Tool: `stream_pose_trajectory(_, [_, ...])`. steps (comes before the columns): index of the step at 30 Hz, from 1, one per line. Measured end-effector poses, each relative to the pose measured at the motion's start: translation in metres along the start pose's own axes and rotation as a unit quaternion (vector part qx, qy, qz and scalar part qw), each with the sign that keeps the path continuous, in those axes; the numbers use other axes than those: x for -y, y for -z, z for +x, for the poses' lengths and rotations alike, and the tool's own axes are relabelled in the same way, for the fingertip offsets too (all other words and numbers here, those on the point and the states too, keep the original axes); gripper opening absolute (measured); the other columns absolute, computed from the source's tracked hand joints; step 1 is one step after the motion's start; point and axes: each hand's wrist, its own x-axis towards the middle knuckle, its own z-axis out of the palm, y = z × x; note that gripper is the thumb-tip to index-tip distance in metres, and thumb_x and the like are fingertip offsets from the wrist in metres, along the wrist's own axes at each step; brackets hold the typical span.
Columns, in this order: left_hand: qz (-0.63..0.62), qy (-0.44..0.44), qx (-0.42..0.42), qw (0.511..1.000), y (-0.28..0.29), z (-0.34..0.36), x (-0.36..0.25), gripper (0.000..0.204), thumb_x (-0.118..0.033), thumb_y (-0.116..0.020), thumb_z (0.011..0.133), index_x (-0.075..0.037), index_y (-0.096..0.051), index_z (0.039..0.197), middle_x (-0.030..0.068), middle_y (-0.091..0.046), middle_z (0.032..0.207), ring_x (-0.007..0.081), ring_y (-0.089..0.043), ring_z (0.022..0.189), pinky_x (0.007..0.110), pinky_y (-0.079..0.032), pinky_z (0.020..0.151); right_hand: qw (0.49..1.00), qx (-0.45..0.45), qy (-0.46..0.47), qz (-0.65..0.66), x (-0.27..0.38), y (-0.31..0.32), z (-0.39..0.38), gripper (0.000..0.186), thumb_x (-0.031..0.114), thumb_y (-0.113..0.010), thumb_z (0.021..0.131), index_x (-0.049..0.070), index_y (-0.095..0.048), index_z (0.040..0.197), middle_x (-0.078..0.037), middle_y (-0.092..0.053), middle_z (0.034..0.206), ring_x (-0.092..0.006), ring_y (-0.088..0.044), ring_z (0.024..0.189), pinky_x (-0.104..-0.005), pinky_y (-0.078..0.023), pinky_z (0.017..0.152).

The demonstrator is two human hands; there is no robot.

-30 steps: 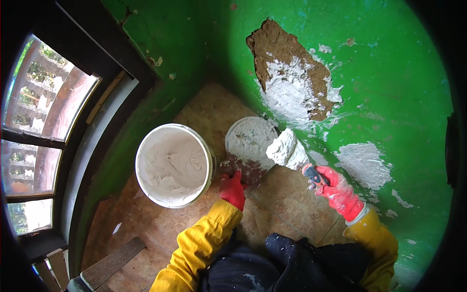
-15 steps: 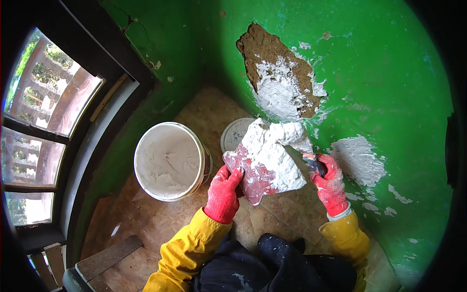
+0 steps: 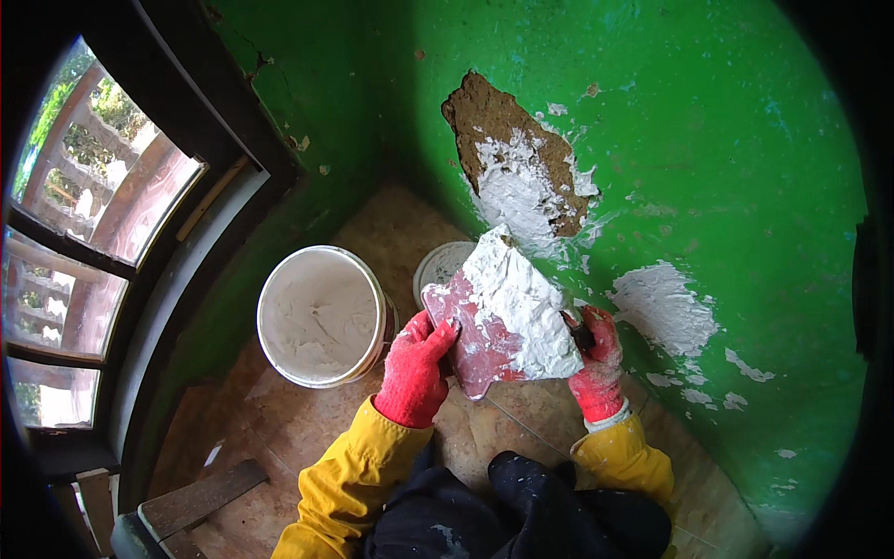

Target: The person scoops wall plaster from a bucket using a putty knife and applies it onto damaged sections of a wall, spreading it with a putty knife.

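Note:
My left hand (image 3: 416, 371), in a red glove, grips a dull red plastering board (image 3: 458, 312) by its left edge. A thick heap of white plaster (image 3: 517, 303) covers most of the board's right side. My right hand (image 3: 599, 365), gloved the same way, is closed around the dark handle (image 3: 584, 335) of a trowel at the board's right edge; its blade is hidden. Beyond the board, the green wall (image 3: 689, 168) has a broken hole showing brown backing (image 3: 489, 116). White plaster (image 3: 521, 191) fills the hole's lower part.
A white bucket (image 3: 385, 312) with pale plaster inside stands left of the board. Behind the board is a round whitish lid or tub (image 3: 433, 270), partly covered. Another plaster patch (image 3: 663, 306) marks the wall at right. A wooden stool (image 3: 205, 498) and a glazed door (image 3: 70, 279) are at left.
My right hand has moved left and slightly down against the board, with the trowel. The overhanging plaster lump at the board's right now lies flatter. The view has shifted slightly.

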Motion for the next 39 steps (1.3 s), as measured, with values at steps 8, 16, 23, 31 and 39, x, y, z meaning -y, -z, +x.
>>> stream_pose_trajectory(8, [0.005,-0.006,-0.004,1.0,0.011,0.005,0.006,0.029,-0.009,-0.051,0.092,0.001,-0.05,0.119,0.0082,-0.061,0.109,0.017,-0.059,0.096,0.032,-0.046,0.087,0.987,0.019,0.096,-0.13,-0.007,-0.004,-0.007,0.049,-0.01,-0.062,0.07,0.004,-0.056,0.116,-0.016,-0.054,0.111,-0.0319,-0.053,0.101,-0.0376,-0.047,0.08])
stream_pose_trajectory(16, [-0.056,0.039,0.035,0.997,0.031,0.017,0.023,0.03,-0.008,-0.052,0.091,0.0,-0.05,0.12,0.0095,-0.061,0.111,0.0217,-0.06,0.1,0.037,-0.046,0.09,0.989,-0.047,0.077,-0.114,-0.025,-0.029,-0.036,0.057,-0.017,-0.058,0.071,0.009,-0.053,0.122,-0.014,-0.054,0.111,-0.0322,-0.052,0.104,-0.0386,-0.045,0.085])
stream_pose_trajectory(23, [-0.072,0.064,0.029,0.995,0.036,0.023,0.029,0.029,-0.007,-0.05,0.091,0.0,-0.05,0.119,0.0096,-0.061,0.11,0.022,-0.06,0.1,0.037,-0.046,0.09,0.995,-0.043,0.08,-0.046,-0.047,-0.034,-0.043,0.06,-0.017,-0.057,0.067,0.009,-0.053,0.121,-0.016,-0.053,0.11,-0.0341,-0.052,0.1,-0.0402,-0.045,0.083])
stream_pose_trajectory(31, [-0.098,0.075,-0.016,0.992,0.039,0.025,0.029,0.027,-0.01,-0.052,0.091,-0.001,-0.053,0.117,0.0069,-0.062,0.105,0.0196,-0.06,0.093,0.034,-0.048,0.085,0.989,-0.014,0.038,-0.139,-0.063,-0.043,-0.061,0.046,-0.006,-0.056,0.073,0.006,-0.055,0.117,-0.018,-0.053,0.11,-0.0359,-0.052,0.097,-0.0432,-0.045,0.08])
stream_pose_trajectory(39, [-0.065,-0.049,-0.064,0.995,0.024,0.049,0.014,0.028,-0.01,-0.053,0.091,-0.004,-0.052,0.118,0.0061,-0.062,0.105,0.0191,-0.061,0.09,0.034,-0.049,0.081,0.971,0.149,-0.159,-0.1,-0.029,-0.049,-0.061,0.05,0.004,-0.061,0.076,0.008,-0.051,0.125,-0.022,-0.054,0.112,-0.0384,-0.054,0.102,-0.0424,-0.044,0.086])
